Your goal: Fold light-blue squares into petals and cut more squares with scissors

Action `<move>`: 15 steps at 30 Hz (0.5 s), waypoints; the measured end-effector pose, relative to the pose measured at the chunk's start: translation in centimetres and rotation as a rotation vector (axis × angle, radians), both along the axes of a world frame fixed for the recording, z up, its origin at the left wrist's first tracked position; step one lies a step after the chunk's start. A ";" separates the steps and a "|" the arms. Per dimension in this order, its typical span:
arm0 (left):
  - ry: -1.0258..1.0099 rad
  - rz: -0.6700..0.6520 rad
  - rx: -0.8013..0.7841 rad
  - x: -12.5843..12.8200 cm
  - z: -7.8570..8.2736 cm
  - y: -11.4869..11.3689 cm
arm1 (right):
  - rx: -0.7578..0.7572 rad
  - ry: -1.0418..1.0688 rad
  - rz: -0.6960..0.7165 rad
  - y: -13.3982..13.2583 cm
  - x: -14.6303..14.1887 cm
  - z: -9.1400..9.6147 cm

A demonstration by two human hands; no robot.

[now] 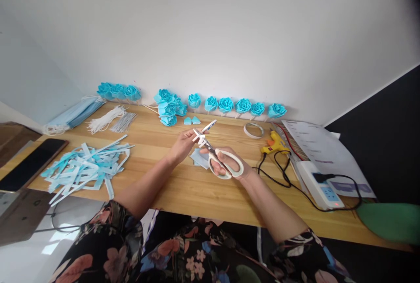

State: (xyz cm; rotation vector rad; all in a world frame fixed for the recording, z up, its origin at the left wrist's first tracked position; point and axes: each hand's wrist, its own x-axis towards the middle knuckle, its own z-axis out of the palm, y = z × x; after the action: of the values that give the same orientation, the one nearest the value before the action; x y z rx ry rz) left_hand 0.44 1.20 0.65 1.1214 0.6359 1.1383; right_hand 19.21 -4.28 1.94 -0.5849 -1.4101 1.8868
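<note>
My right hand (234, 160) has its fingers through the white handle loops of a pair of scissors (236, 170). The blades point up and left, toward my left hand (181, 146). Between the fingertips of that hand is a small folded white piece (208, 127), and the blades lie across or against it; whether they cut into it I cannot tell. Pale blue sheets (198, 158) lie on the table under the scissors, partly hidden by my right hand. Two small blue cut pieces (191, 120) rest behind my hands.
Blue flowers (225, 105) line the wall. Left are cut strips (87, 167), white cords (106, 119), face masks (74, 114) and a phone (31, 165). Right are a tape roll (246, 132), a yellow glue gun (275, 143), its black cable and a power strip (316, 184).
</note>
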 end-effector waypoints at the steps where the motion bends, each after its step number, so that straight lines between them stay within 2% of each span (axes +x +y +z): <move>1: -0.018 0.013 -0.014 0.0 0.1 0.1 | 0.024 0.005 0.026 0.1 0.1 0.0; 5: -0.078 0.088 -0.022 -0.1 0.6 0.4 | 0.101 0.033 0.094 0.6 1.0 -0.2; 9: -0.129 0.094 -0.005 -0.3 0.7 0.6 | 0.077 0.037 0.057 1.0 1.7 -0.4; 15: -0.138 0.115 -0.093 -0.2 0.7 0.6 | 0.073 0.004 0.083 1.1 1.9 -0.7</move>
State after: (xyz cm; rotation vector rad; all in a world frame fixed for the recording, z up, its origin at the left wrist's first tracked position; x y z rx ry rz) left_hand 0.23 1.75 1.39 0.9289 0.6452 1.2598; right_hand 21.07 -3.15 1.27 -0.4937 -1.5148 1.8911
